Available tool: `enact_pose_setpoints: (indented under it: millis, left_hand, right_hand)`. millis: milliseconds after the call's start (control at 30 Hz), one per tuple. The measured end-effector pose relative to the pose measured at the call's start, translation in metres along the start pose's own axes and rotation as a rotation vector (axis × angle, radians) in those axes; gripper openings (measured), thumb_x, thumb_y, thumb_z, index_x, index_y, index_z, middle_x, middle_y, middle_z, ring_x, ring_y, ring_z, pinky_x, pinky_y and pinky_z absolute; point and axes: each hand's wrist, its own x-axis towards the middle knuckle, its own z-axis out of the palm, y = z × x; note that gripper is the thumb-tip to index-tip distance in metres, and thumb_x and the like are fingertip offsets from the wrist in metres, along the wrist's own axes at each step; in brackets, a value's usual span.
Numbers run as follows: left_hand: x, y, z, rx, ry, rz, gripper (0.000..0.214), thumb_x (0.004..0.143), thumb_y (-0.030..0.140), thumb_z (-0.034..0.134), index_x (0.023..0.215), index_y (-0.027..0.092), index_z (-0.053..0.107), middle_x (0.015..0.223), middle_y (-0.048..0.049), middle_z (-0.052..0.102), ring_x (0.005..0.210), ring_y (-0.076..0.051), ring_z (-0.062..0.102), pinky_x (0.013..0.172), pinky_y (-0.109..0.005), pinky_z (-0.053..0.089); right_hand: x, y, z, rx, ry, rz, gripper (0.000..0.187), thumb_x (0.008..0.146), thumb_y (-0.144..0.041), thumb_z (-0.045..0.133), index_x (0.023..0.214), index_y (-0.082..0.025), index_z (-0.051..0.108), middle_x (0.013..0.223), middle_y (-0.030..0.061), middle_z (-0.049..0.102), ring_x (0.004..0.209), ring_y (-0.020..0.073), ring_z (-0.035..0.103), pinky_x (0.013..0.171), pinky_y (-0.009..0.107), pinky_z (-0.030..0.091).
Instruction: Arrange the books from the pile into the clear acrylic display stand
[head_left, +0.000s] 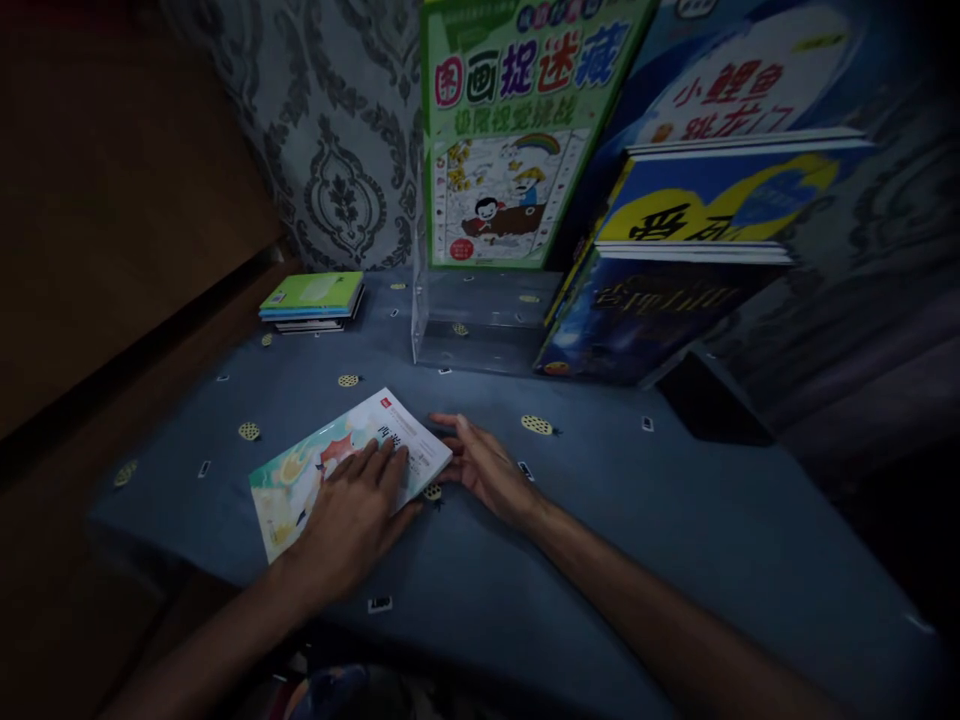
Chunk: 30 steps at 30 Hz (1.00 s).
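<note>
A thin picture book [315, 470] with a pale, colourful cover lies flat on the blue tablecloth [600, 520] near the front. My left hand [356, 515] rests flat on its cover, fingers stretched out. My right hand [484, 465] lies beside the book's right edge, fingers extended and touching that edge. Neither hand grips anything.
A clear plastic stand [469, 325] holds an upright green book [517, 130]. Blue and yellow books [690, 230] lean and stack at the right. A small pile of books [313, 300] lies at back left. A patterned wall stands behind; a brown wooden panel rises at left.
</note>
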Motion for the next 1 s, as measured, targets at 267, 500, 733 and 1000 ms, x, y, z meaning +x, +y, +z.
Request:
enact_pose_setpoints:
  millis: [267,500,733,1000]
  left_hand:
    - [0.004,-0.003,-0.016,-0.038,-0.042,0.011,0.046,0.100,0.037,0.039,0.135,0.011,0.054,0.137,-0.0164,0.059,0.124,-0.030,0.059,0.095,-0.044,0.055]
    - [0.004,0.002,-0.020,-0.027,-0.040,-0.006,0.043,0.102,0.034,0.034,0.134,0.012,0.054,0.136,-0.0146,0.061,0.123,-0.028,0.059,0.095,-0.042,0.054]
    - [-0.002,0.013,-0.002,0.038,0.022,-0.070,0.046,0.100,0.037,0.042,0.137,0.010,0.051,0.141,-0.0185,0.055,0.132,-0.032,0.051,0.105,-0.048,0.047]
    - [-0.046,-0.012,-0.004,-0.080,-0.018,0.041,0.076,0.086,0.067,0.053,0.142,0.016,0.047,0.147,-0.0174,0.049,0.137,-0.032,0.046,0.109,-0.047,0.043]
  right_hand:
    - [0.000,0.002,-0.005,0.027,-0.059,-0.031,0.053,0.087,-0.061,0.060,0.120,-0.019,0.058,0.085,0.0054,0.072,0.073,0.0174,0.070,0.066,0.032,0.058]
    - [-0.001,0.002,-0.003,0.022,-0.052,-0.048,0.053,0.083,-0.061,0.065,0.117,-0.019,0.060,0.085,0.0046,0.071,0.073,0.0168,0.069,0.065,0.030,0.058]
    - [-0.002,0.004,-0.002,-0.101,-0.017,-0.068,0.056,0.073,-0.045,0.080,0.118,-0.021,0.058,0.085,-0.0003,0.071,0.073,0.0147,0.068,0.067,0.028,0.056]
    - [0.009,0.000,-0.005,-0.255,0.104,-0.125,0.053,0.067,-0.036,0.080,0.114,-0.021,0.057,0.076,-0.0024,0.070,0.061,0.0146,0.064,0.060,0.029,0.052]
